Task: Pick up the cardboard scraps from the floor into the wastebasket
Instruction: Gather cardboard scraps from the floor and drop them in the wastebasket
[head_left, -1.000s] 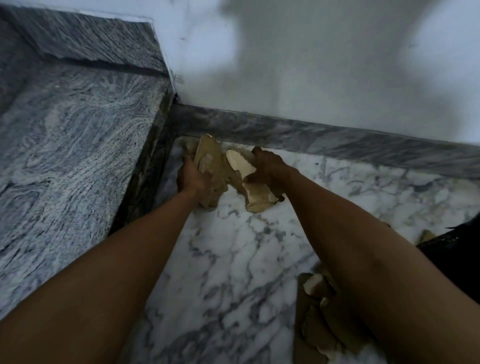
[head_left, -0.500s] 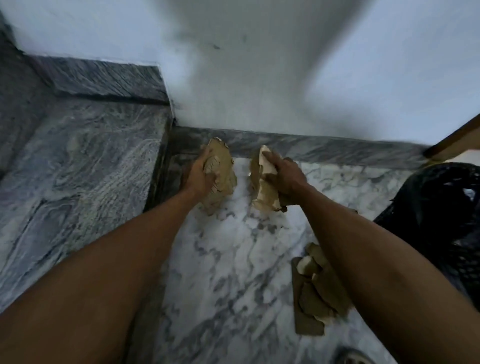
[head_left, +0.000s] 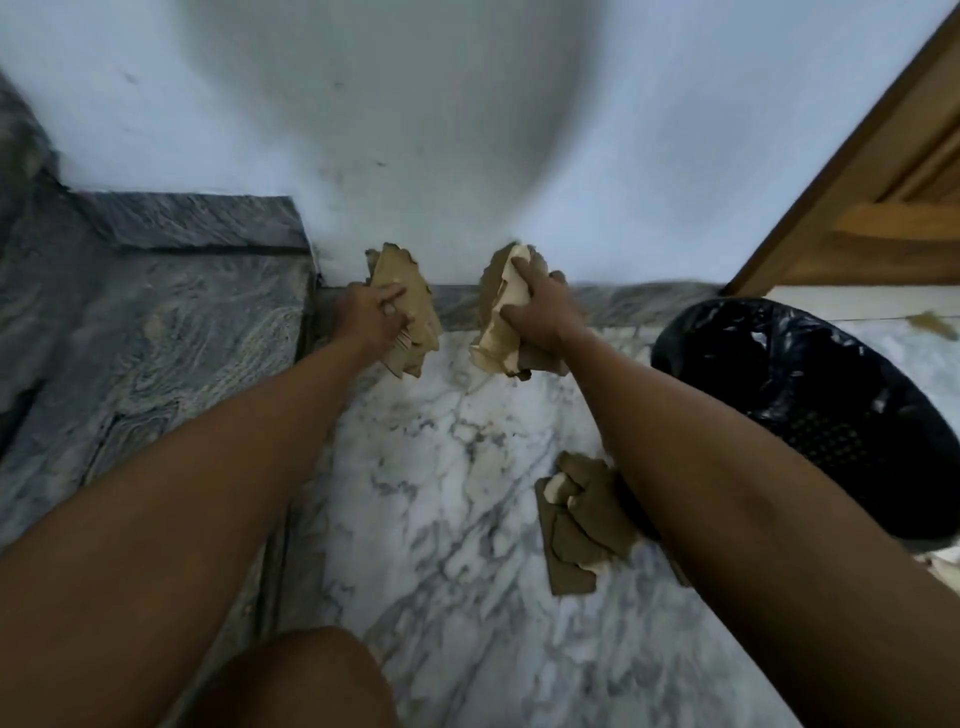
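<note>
The left hand (head_left: 371, 314) has its grip clamped on a bunch of brown cardboard scraps (head_left: 405, 312), fingers curled over their face, and holds them upright above the floor, in front of the grey stone skirting (head_left: 623, 306) at the foot of the white wall (head_left: 415, 130). The right hand (head_left: 540, 312) likewise has its grip clamped on a second bunch of scraps (head_left: 501, 332), paler on the side facing the camera, held clear of the marble floor (head_left: 457, 493) and apart from the left bunch. Both arms reach forward from the bottom of the view. More loose scraps (head_left: 576, 525) lie in a small overlapping pile on the floor just beside the right forearm, near the wastebasket (head_left: 810, 395), which stands to the right with a black liner in it. One small piece (head_left: 932, 325) lies on the floor beyond the basket. A raised grey stone step (head_left: 156, 322) fills the left side, and a wooden panel (head_left: 883, 171) leans in at the upper right.
</note>
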